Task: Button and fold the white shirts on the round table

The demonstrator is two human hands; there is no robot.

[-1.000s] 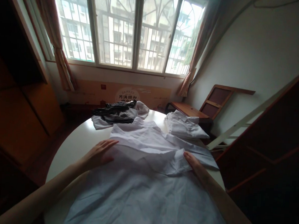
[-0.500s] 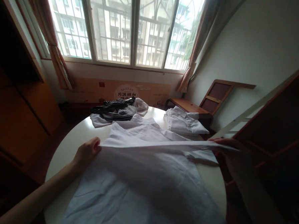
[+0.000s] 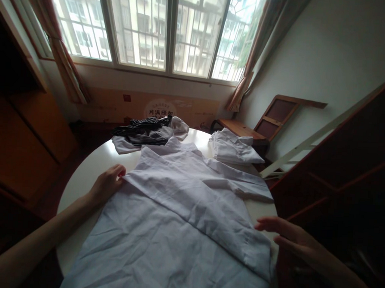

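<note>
Shirt: a white shirt (image 3: 182, 221) lies spread flat over the near half of the round white counter (image 3: 90, 173), collar end toward the window, with one part folded across its middle in a slanting band from the left edge down to the right edge.
Left hand: the left hand (image 3: 108, 183) rests at the shirt's left edge where the fold begins, fingers curled on the cloth; it appears to pinch the edge, though the grip itself is partly hidden.
Right hand: the right hand (image 3: 287, 237) is loosely spread at the counter's right rim, fingertips just beside the lower end of the folded band; whether they touch the cloth cannot be told, and it holds nothing.
Far left of counter: a dark striped garment (image 3: 141, 130) lies crumpled on top of another white cloth (image 3: 123, 147), just beyond the shirt's collar.
Far right of counter: a stack of folded white clothes (image 3: 232, 150) sits near the rim, apart from the spread shirt.
Behind the counter: a window (image 3: 153, 28) with metal bars and curtains (image 3: 63, 62) at both sides; a wooden chair (image 3: 267, 126) stands by the right wall.
</note>
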